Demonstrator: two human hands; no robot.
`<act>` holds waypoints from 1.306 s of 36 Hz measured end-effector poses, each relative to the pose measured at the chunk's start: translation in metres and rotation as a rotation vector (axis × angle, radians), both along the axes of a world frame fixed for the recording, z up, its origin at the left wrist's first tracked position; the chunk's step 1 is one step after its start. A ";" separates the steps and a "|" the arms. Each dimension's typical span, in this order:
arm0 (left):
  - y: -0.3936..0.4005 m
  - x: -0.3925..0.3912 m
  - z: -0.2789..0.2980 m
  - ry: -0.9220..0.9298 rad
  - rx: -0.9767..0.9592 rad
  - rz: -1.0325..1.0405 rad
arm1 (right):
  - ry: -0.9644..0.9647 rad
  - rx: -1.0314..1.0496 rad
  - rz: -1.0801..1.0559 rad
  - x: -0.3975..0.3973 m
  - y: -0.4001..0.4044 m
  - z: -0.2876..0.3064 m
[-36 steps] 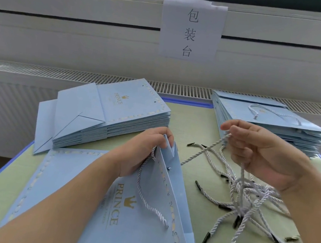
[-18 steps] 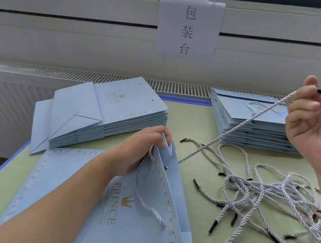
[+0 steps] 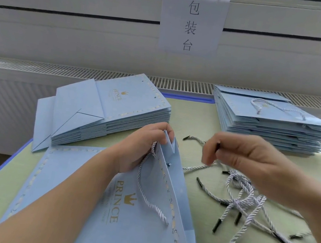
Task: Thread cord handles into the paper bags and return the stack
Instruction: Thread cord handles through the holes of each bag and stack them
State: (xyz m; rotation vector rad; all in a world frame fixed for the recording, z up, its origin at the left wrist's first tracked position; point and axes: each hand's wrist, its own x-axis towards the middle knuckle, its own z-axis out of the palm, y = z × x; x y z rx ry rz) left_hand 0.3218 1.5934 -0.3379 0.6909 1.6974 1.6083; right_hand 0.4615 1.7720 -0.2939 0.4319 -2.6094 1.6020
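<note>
Lowered again, right hand pinches a cord while left hand grips the bag rim

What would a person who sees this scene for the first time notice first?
Most likely the two hands at the centre: the left hand holds open the mouth of a light blue PRINCE paper bag, while the right hand pinches a white twisted cord beside it. Next comes the tangle of loose cords on the green table at the right. A paper sign with three characters hangs on the wall behind.
</note>
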 end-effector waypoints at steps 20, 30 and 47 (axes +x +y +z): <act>-0.004 -0.009 -0.001 -0.098 0.071 0.005 | -0.160 0.560 -0.012 0.026 -0.033 -0.026; -0.004 -0.009 -0.001 -0.081 0.087 0.001 | -0.351 0.084 0.099 0.012 -0.043 -0.037; -0.004 -0.010 -0.001 -0.057 0.093 -0.037 | -0.507 -0.401 0.140 0.021 -0.046 -0.051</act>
